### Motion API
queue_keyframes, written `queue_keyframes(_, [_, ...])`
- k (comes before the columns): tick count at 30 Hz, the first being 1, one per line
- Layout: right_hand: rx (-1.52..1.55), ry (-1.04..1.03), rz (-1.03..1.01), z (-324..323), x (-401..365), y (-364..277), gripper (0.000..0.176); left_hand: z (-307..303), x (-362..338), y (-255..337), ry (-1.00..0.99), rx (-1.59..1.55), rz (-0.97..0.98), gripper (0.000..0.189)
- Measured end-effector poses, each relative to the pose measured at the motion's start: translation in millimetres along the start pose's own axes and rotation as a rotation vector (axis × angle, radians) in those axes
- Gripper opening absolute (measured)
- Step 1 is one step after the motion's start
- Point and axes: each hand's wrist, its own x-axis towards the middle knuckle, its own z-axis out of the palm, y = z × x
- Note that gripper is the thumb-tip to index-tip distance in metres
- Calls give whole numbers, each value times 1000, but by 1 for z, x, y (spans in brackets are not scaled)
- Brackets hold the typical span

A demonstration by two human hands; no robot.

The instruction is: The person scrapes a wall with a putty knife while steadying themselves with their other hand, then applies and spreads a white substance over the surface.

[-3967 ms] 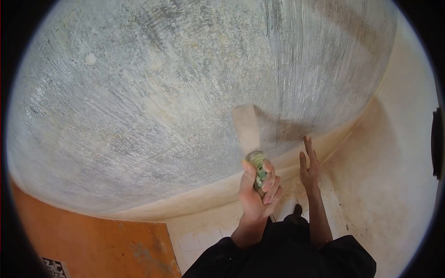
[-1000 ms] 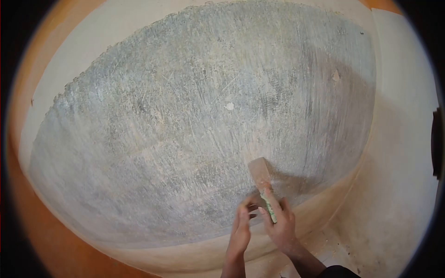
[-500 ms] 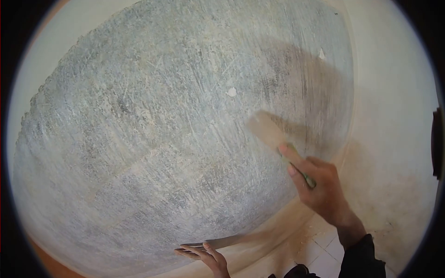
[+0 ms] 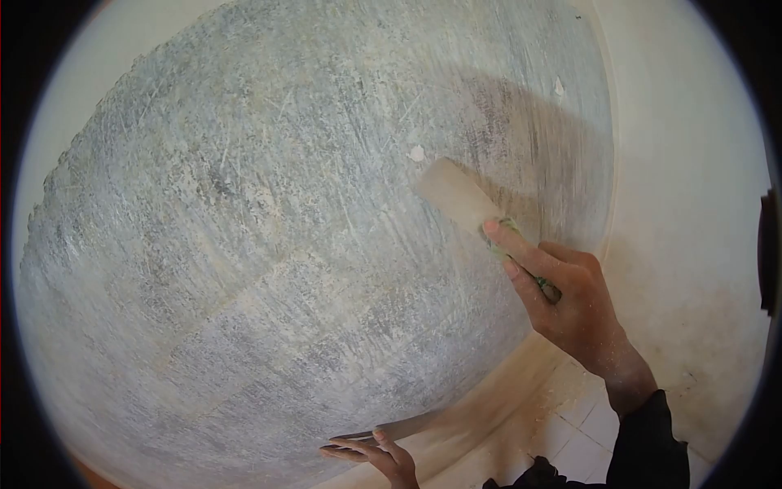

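My right hand [image 4: 570, 301] is wrapped round the green handle of a scraper [image 4: 460, 194]. Its wide, dusty blade points up and left against the grey, scraped wall patch [image 4: 269, 269], just below a small white chip mark [image 4: 417, 153]. Whether the blade's edge presses on the surface is hard to tell. Low in the view, my left hand [image 4: 389, 460] has its fingers stretched out by the lower part of the wall, apparently resting on it, with nothing seen in them.
Pale painted wall [image 4: 676, 163] borders the rough patch on the right, past a corner line. Light floor tiles [image 4: 582, 432] show at the bottom right, with specks of debris near the wall's foot. A dark object [image 4: 767, 253] stands at the far right edge.
The scraper and my right hand have moved up the wall, bringing the blade close to the white chip mark. My left hand sits slightly lower and further right in view.
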Motion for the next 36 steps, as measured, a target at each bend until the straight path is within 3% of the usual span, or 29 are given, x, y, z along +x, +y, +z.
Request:
queue_keyframes(2, [26,73,-46,0,5,-4,45,0,0,1,-33,-15,-24,83])
queue_keyframes(14, [63,59,63,15,-28,5,42,-9,1,-11,-77,26,21,83])
queue_keyframes(20, [76,149,-2,2,-3,10,43,-8,-2,-6,-93,38,13,79])
queue_keyframes(27, [95,152,96,12,-24,27,38,-24,-3,-11,-146,-3,78,75])
queue_keyframes(30, [89,220,2,-1,-4,27,37,-23,-4,-13,-146,54,75,74])
queue_keyframes(36, [144,120,152,2,-16,30,34,-24,-3,-9,-127,-7,83,73])
